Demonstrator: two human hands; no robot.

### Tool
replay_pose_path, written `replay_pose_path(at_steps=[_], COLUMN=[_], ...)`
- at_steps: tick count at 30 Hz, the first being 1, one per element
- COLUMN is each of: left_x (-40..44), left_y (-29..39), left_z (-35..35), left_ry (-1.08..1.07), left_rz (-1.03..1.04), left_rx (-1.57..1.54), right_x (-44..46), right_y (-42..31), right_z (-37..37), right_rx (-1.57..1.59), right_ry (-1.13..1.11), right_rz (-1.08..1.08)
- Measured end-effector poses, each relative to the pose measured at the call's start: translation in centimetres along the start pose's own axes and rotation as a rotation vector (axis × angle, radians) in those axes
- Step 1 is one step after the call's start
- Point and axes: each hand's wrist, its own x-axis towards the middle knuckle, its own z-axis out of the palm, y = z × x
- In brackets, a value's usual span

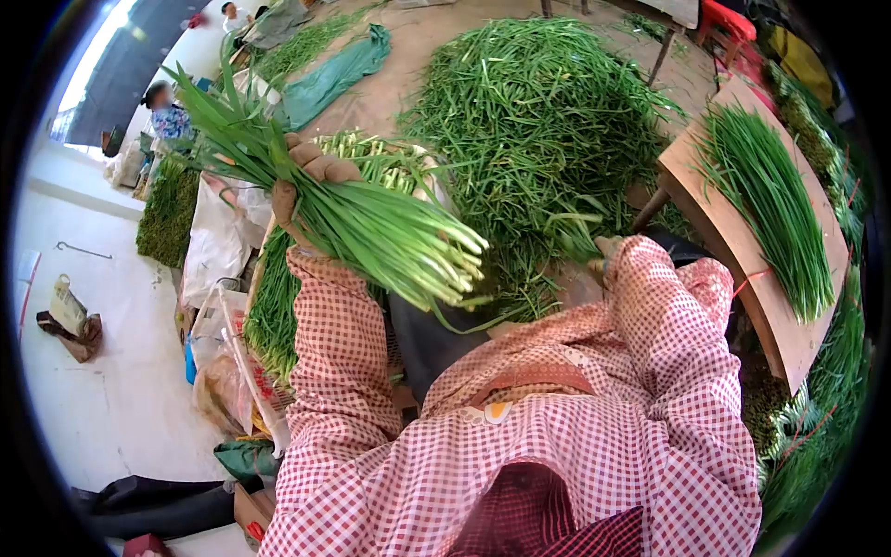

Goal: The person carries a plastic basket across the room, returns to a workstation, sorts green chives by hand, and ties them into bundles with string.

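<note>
My left hand (320, 169) is wrapped around a bunch of garlic chives (380, 223), fingers curled closed, raised at my front left. My right hand (608, 247) sits lower and to the right, by the near edge of a heap of loose green leaves (538, 102); a few pale-green leaves (574, 223) are at its fingertips, can't tell whether pinched or how far closed. Bunch's long axis slants: green tips up-left beyond my fist, white stem ends (464, 252) down-right, aimed toward the right hand, clear gap between. Left is nearer, on the leafy part. Another chive bunch (766, 209) lies on a tan board (691, 181), far right.
</note>
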Motion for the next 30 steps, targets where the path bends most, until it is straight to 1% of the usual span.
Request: replay_pose_path(at_steps=[1,2,3,4,6,7,8,9,10,11,12,14,15,17,18,19,21,22,23,24,25,26,27,29,30], left_x=[-0.3,-0.4,-0.8,-0.9,-0.8,-0.9,-1.0,-0.9,-1.3,-1.6,-2.1,-1.9,-2.0,-1.9,-1.6,-1.6,-0.6,-0.1,0.3,0.6,0.9,0.9,0.9,1.5,1.8], left_y=[0.3,0.3,-0.2,-1.0,-2.9,-3.9,-4.7,-5.5,-5.7,-5.4,-4.8,-5.7,-6.2,-6.7,-5.5,-4.6,-3.4,-2.2,-1.5,-0.8,-0.3,0.3,0.0,-1.6,-3.1], left_z=[0.0,-0.2,-0.3,-0.6,-1.4,-2.2,-2.8,-2.6,-1.9,-2.2,-2.7,-3.7,-3.6,-3.1,-4.0,-4.7,-4.2,-4.6,-4.5,-4.2,-4.0,-4.8,-4.7,-4.1,-2.9], left_ry=[0.012,-0.008,0.010,0.084,0.151,0.104,0.058,0.014,0.086,0.088,0.176,0.408,0.412,0.716,0.614,0.616,0.707,0.820,0.814,0.822,0.829,0.807,0.808,0.794,0.841], left_rz=[-0.043,-0.081,-0.084,-0.044,-0.010,-0.050,-0.088,-0.124,-0.172,-0.171,-0.217,-0.178,-0.182,-0.124,-0.198,-0.194,-0.081,0.014,0.023,0.062,0.095,0.123,0.115,0.121,0.136], left_rx=[-0.064,-0.045,-0.046,-0.021,-0.011,-0.049,-0.084,-0.115,0.114,0.113,0.426,0.611,0.610,0.807,0.706,0.707,0.657,0.695,0.695,0.678,0.661,0.722,0.722,0.713,0.764], right_x=[-0.6,-2.2,-0.4,-0.6,-2.7,-3.2,1.0,-3.5,-4.5,-4.8,-4.3,-2.6,-1.9,-1.7,-1.6,-2.4,-3.7,-2.7,-1.9,-1.6,-1.7,-2.1,-3.0,-4.9,-5.6], right_y=[-0.6,-2.4,-2.6,-4.9,-9.8,-11.5,-11.9,-14.5,-15.5,-16.0,-16.0,-15.9,-15.9,-14.9,-15.0,-14.3,-11.2,-8.9,-6.3,-4.1,-3.0,-2.9,-4.5,-9.2,-11.1], right_z=[-0.3,-1.5,-1.4,-2.0,-4.0,-4.8,-3.0,-5.4,-5.0,-4.6,-4.0,-2.4,-2.0,-2.1,-2.8,-3.2,-3.1,-1.7,-0.8,-0.8,-0.8,-1.0,-1.5,-2.3,-2.5], right_rx=[-0.026,-0.052,0.156,0.553,1.126,1.263,1.229,1.349,1.383,1.411,1.413,1.318,1.211,1.227,1.299,1.471,1.155,1.251,1.377,1.498,1.558,1.558,1.523,1.339,1.233], right_ry=[0.003,0.004,0.031,0.032,-0.033,-0.096,-0.029,-0.146,0.015,0.175,0.171,0.513,0.674,0.796,0.847,0.591,0.634,0.656,0.560,0.371,0.207,0.105,0.110,0.264,0.328], right_rz=[0.029,0.058,-0.120,-0.292,-0.521,-0.616,-0.817,-0.588,-0.632,-0.676,-0.673,-0.686,-0.654,-0.670,-0.563,-0.458,-0.500,-0.417,-0.414,-0.470,-0.518,-0.544,-0.535,-0.467,-0.415])
